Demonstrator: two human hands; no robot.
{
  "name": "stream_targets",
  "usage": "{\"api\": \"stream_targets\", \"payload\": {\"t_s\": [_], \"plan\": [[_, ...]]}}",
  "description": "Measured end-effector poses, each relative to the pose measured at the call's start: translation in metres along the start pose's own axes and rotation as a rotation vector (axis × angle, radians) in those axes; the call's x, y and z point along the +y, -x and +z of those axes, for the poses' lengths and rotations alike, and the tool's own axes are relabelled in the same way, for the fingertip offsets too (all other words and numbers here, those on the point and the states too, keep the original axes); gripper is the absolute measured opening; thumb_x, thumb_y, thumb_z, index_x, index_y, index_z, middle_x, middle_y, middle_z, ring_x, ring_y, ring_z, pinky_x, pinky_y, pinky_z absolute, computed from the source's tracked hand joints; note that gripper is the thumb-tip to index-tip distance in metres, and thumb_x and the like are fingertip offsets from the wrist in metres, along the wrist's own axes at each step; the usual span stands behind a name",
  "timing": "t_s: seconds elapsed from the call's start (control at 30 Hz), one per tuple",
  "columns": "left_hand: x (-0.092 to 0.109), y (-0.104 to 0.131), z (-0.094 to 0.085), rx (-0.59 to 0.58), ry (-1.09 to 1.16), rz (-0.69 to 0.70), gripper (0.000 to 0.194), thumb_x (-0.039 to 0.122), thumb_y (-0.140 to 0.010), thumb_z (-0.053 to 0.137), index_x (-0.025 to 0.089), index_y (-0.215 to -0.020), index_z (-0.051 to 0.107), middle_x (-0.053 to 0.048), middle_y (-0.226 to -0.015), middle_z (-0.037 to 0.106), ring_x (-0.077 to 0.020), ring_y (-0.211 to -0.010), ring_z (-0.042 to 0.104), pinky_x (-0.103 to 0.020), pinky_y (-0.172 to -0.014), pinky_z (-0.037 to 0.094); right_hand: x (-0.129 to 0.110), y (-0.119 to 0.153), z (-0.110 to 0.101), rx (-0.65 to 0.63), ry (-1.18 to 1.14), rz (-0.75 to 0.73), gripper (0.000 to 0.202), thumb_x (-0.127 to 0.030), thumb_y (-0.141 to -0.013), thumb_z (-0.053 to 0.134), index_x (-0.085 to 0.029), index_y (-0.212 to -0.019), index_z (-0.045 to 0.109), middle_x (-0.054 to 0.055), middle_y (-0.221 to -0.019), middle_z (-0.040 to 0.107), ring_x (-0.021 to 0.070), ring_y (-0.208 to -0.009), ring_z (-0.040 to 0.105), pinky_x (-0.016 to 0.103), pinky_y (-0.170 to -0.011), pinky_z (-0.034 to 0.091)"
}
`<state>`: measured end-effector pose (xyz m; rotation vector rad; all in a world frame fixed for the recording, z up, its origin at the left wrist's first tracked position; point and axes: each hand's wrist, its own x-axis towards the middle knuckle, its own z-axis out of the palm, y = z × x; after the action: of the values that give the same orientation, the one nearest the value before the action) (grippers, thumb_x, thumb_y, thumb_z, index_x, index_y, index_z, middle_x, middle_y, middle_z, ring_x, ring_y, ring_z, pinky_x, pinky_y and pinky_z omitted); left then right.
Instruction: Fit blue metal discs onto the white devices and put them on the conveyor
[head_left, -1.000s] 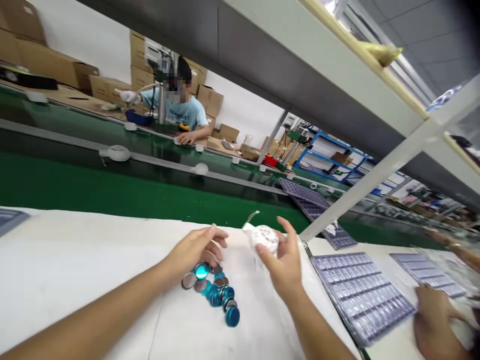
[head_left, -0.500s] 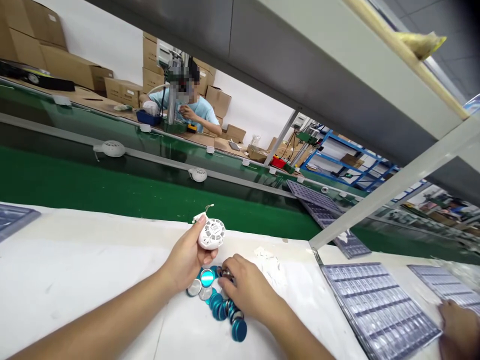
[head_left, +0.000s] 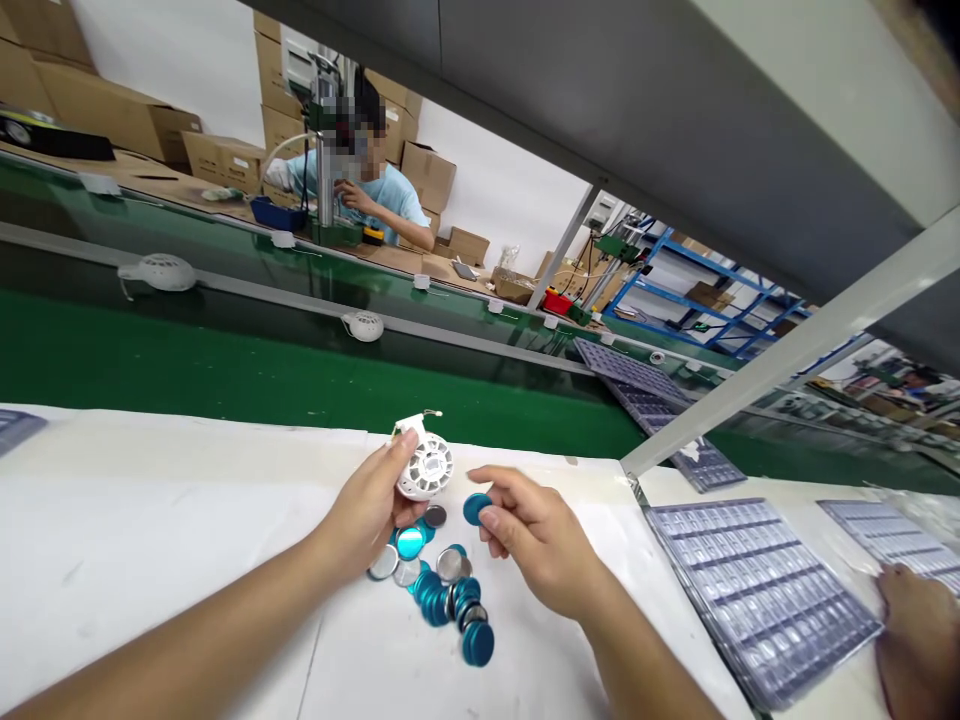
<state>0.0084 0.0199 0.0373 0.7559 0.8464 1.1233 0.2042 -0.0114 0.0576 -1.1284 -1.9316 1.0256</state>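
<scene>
My left hand (head_left: 375, 495) is closed round a small white handheld fan (head_left: 429, 466), its round slotted face turned up towards me and a short thin cord at its top. Between thumb and fingers, my right hand (head_left: 536, 535) pinches a blue round disc (head_left: 476, 508), just to the right of the fan and apart from it. Below both hands lies a loose pile of blue and silver discs (head_left: 431, 595) on the white table (head_left: 187, 530). Some of them overlap in a leaning row; a few show a shiny silver face.
Clear plastic trays (head_left: 765, 600) lie at the right, by a white post (head_left: 720, 400). Another person's hand (head_left: 915, 630) is at the right edge. Beyond the table runs a green conveyor (head_left: 225, 370) with white fans (head_left: 365, 326). A co-worker (head_left: 382, 195) sits across, at a press.
My right hand has lifted from the pile and now holds a blue disc up near the fan. The fans on the conveyor appear further left, while the view has also shifted.
</scene>
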Motion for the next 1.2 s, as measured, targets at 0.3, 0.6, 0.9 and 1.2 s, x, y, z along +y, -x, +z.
{"api": "stream_targets", "payload": {"t_s": [0.3, 0.6, 0.9, 1.2], "plan": [[-0.005, 0.011, 0.008, -0.095, -0.158, 0.013, 0.036, 0.056, -0.087, 0.06, 0.022, -0.097, 0.058, 0.004, -0.067, 0.054, -0.0112, -0.055, 0.048, -0.019, -0.047, 0.038, 0.005, 0.002, 0.026, 0.273, -0.215, -0.033, 0.012, -0.019, -0.088, 0.065, -0.025, -0.097, 0.07, -0.004, -0.067, 0.065, 0.0101, -0.048, 0.061, 0.02, -0.047, 0.049], [-0.001, 0.018, 0.015, -0.137, -0.233, -0.051, 0.033, 0.053, -0.087, 0.06, 0.024, -0.102, 0.055, 0.002, -0.071, 0.059, -0.0148, -0.052, 0.057, -0.018, -0.036, 0.029, 0.009, 0.001, 0.025, 0.293, -0.128, -0.061, 0.016, -0.019, -0.088, 0.065, -0.027, -0.098, 0.074, -0.003, -0.071, 0.067, 0.0088, -0.049, 0.058, 0.021, -0.048, 0.047], [0.0, 0.02, 0.013, -0.206, -0.259, -0.074, 0.043, 0.057, -0.084, 0.061, 0.024, -0.109, 0.052, 0.002, -0.068, 0.057, -0.0169, -0.051, 0.058, -0.019, -0.036, 0.03, 0.005, 0.0, 0.024, 0.274, -0.155, -0.002, 0.012, -0.02, -0.087, 0.065, -0.026, -0.098, 0.069, -0.006, -0.063, 0.058, 0.0083, -0.046, 0.052, 0.021, -0.046, 0.043], [-0.004, 0.026, 0.01, -0.341, -0.258, 0.057, 0.039, 0.054, -0.085, 0.061, 0.022, -0.102, 0.051, 0.003, -0.062, 0.056, -0.0113, -0.049, 0.046, -0.021, -0.042, 0.032, -0.002, -0.006, 0.036, 0.24, -0.584, 0.061, 0.045, -0.049, -0.08, 0.073, -0.027, -0.111, 0.049, 0.005, -0.114, 0.055, 0.0173, -0.082, 0.062, 0.023, -0.054, 0.052]]}}
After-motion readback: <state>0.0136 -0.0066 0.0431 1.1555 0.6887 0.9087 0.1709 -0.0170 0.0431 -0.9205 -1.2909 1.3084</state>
